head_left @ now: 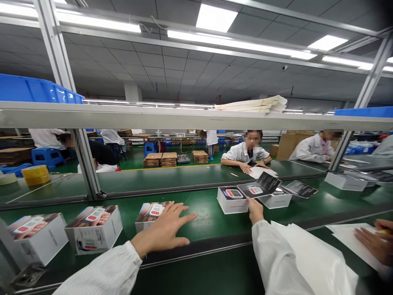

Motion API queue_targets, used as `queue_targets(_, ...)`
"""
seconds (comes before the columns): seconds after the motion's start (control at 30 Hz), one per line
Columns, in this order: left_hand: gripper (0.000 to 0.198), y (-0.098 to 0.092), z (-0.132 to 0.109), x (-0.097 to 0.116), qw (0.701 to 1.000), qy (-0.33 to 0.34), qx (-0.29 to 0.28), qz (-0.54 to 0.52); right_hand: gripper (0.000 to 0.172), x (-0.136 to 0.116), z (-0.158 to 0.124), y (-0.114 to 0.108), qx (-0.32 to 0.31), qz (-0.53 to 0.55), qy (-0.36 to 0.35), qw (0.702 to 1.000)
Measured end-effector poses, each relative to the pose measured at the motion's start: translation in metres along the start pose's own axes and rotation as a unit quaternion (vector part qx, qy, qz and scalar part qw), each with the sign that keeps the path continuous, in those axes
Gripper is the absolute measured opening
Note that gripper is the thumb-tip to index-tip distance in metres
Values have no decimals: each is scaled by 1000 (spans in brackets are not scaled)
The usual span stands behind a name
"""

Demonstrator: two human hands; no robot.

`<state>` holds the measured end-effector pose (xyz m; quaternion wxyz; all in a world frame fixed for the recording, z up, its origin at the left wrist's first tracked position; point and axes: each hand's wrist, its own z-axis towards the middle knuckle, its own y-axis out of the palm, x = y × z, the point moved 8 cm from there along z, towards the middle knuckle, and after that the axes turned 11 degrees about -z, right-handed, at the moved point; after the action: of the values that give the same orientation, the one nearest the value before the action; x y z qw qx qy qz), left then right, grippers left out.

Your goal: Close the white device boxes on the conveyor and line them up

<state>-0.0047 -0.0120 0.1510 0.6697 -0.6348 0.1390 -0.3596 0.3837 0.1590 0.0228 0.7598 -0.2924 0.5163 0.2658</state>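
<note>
My left hand [162, 228] is spread open over the green bench, its fingertips reaching past a white product box with a printed picture [150, 217]. My right hand [255, 209] has its fingers bunched at the lower edge of a printed card or flap [255, 189]. That card lies against an open white box [232, 200] holding a device with a small display. A second open white box [274, 199] sits just behind it. On the far right, a co-worker's hand [373, 241] rests on white sheets [346, 239].
Two closed boxes [93, 228] stand at the bench's left. A dark leaflet [300, 189] lies right of the open boxes. An overhead shelf [196, 115] crosses the view, carrying blue crates [37, 91] and flat cardboard [254, 105]. Co-workers [245, 152] sit across the line.
</note>
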Motion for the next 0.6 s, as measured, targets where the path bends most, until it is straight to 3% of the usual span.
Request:
queue_targets(0.1,75,13,8,5,1000,5,11,-19,52,6,-33,3,-6,-15,15,1000)
queue_targets(0.17,78,21,16,7,998,5,48,-31,52,4,-59,8,-34,-17,1,999)
queue_targets(0.33,87,24,42,27,981,39,190,1,64,-19,-115,20,-145,0,-62,987)
queue_targets(0.4,87,27,56,32,976,56,211,28,60,-31,-131,26,-202,-5,-89,975)
queue_targets(0.47,85,39,72,27,981,50,185,26,52,-41,-144,31,-243,-27,-115,963)
queue_targets(0.6,85,86,84,-16,990,-71,92,-74,48,-54,-160,39,-262,-43,-141,954)
